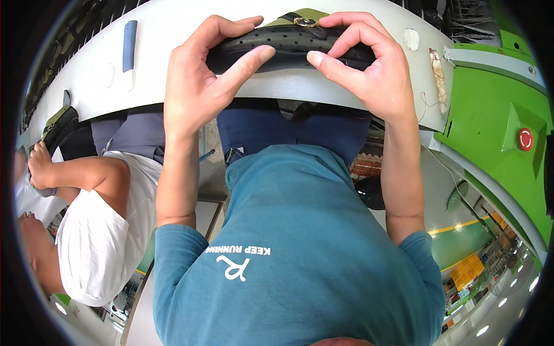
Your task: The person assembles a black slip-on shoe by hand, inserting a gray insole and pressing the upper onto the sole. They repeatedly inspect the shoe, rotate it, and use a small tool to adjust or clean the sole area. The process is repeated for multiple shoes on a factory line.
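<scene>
Both my hands hold a black perforated shoe piece (288,40), long and curved, at the near edge of a white work table (288,86). My left hand (199,81) grips its left end, with the thumb pressed against the underside. My right hand (363,63) grips the right end, with its thumb tip close to the left thumb. A gold ring (305,22) and an olive-green part sit on top of the piece, between my fingers. My fingers hide the far side of the piece.
A grey-blue tool handle (130,43) lies on the table at the left. A white lump (411,39) and a beige wrapped stick (438,78) lie at the right. A green machine with a red button (524,139) stands to the right. A co-worker in a white shirt (92,242) sits to the left.
</scene>
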Action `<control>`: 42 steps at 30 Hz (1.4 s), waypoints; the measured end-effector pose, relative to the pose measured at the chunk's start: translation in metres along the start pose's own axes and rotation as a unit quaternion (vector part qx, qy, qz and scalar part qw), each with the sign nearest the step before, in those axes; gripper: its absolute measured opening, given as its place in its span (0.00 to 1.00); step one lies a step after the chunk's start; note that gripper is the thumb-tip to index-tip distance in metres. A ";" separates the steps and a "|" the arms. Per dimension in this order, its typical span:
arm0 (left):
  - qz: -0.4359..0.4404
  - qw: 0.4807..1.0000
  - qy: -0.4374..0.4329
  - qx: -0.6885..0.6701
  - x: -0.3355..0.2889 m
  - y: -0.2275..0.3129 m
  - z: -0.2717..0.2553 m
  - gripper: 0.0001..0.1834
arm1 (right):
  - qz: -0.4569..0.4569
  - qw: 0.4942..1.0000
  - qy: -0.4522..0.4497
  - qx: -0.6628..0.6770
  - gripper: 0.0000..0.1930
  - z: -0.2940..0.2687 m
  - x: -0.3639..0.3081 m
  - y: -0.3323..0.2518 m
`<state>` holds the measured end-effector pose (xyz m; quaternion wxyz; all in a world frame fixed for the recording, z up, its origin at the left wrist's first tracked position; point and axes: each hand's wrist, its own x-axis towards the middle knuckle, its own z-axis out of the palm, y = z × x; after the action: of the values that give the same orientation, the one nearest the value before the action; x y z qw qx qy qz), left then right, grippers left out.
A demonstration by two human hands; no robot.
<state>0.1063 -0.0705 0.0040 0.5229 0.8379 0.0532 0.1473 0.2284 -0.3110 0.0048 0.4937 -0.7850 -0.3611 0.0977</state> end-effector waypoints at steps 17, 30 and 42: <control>0.045 0.992 0.063 0.095 -0.006 0.005 0.021 0.22 | -0.061 0.997 0.052 -0.007 0.15 0.006 -0.006 0.017; 0.077 0.984 0.125 0.098 0.006 -0.016 0.022 0.24 | -0.073 0.993 0.046 0.077 0.25 -0.009 -0.006 0.039; 0.076 0.978 0.153 0.119 0.011 -0.030 0.021 0.26 | -0.031 0.984 0.102 0.140 0.22 -0.001 0.001 0.035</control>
<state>0.1250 -0.0727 -0.0296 0.3928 0.8632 0.0857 0.3053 0.2455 -0.3197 -0.0240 0.6363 -0.7020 -0.3159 0.0510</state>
